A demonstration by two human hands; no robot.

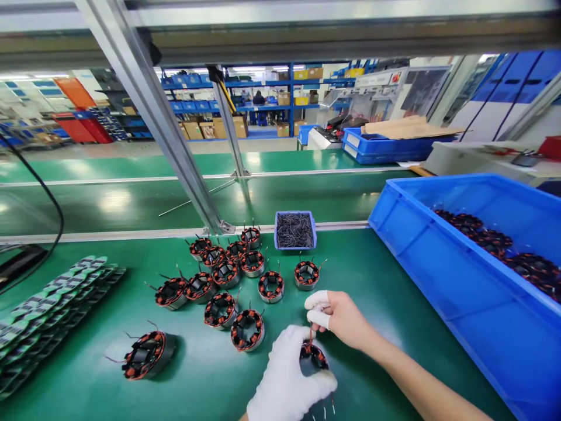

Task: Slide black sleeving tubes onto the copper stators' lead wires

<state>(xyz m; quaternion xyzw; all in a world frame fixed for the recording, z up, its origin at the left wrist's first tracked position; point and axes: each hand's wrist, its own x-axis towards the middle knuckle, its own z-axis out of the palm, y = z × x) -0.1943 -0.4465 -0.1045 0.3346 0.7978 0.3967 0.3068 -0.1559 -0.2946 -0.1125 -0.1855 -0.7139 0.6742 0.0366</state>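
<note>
My left hand (289, 374), in a white glove, is closed around a motor stator (314, 354) with copper-orange windings, low in the head view. Wire leads stick out of it at the top and bottom. Just above, my right hand (335, 316) has white covers on its thumb and finger, pinched together at the upper lead; whether the lead itself is between the tips is too small to tell. Several more stators (248, 330) stand in a loose group to the left and ahead. One single stator (146, 354) lies tilted further left.
A small tray (295, 248) of short black tubes sits ahead. To the right stands a large blue bin (438, 286) with more stators. Stacked green-and-black boards (56, 316) lie at the left. A metal post (153, 117) rises from the green bench (210, 392).
</note>
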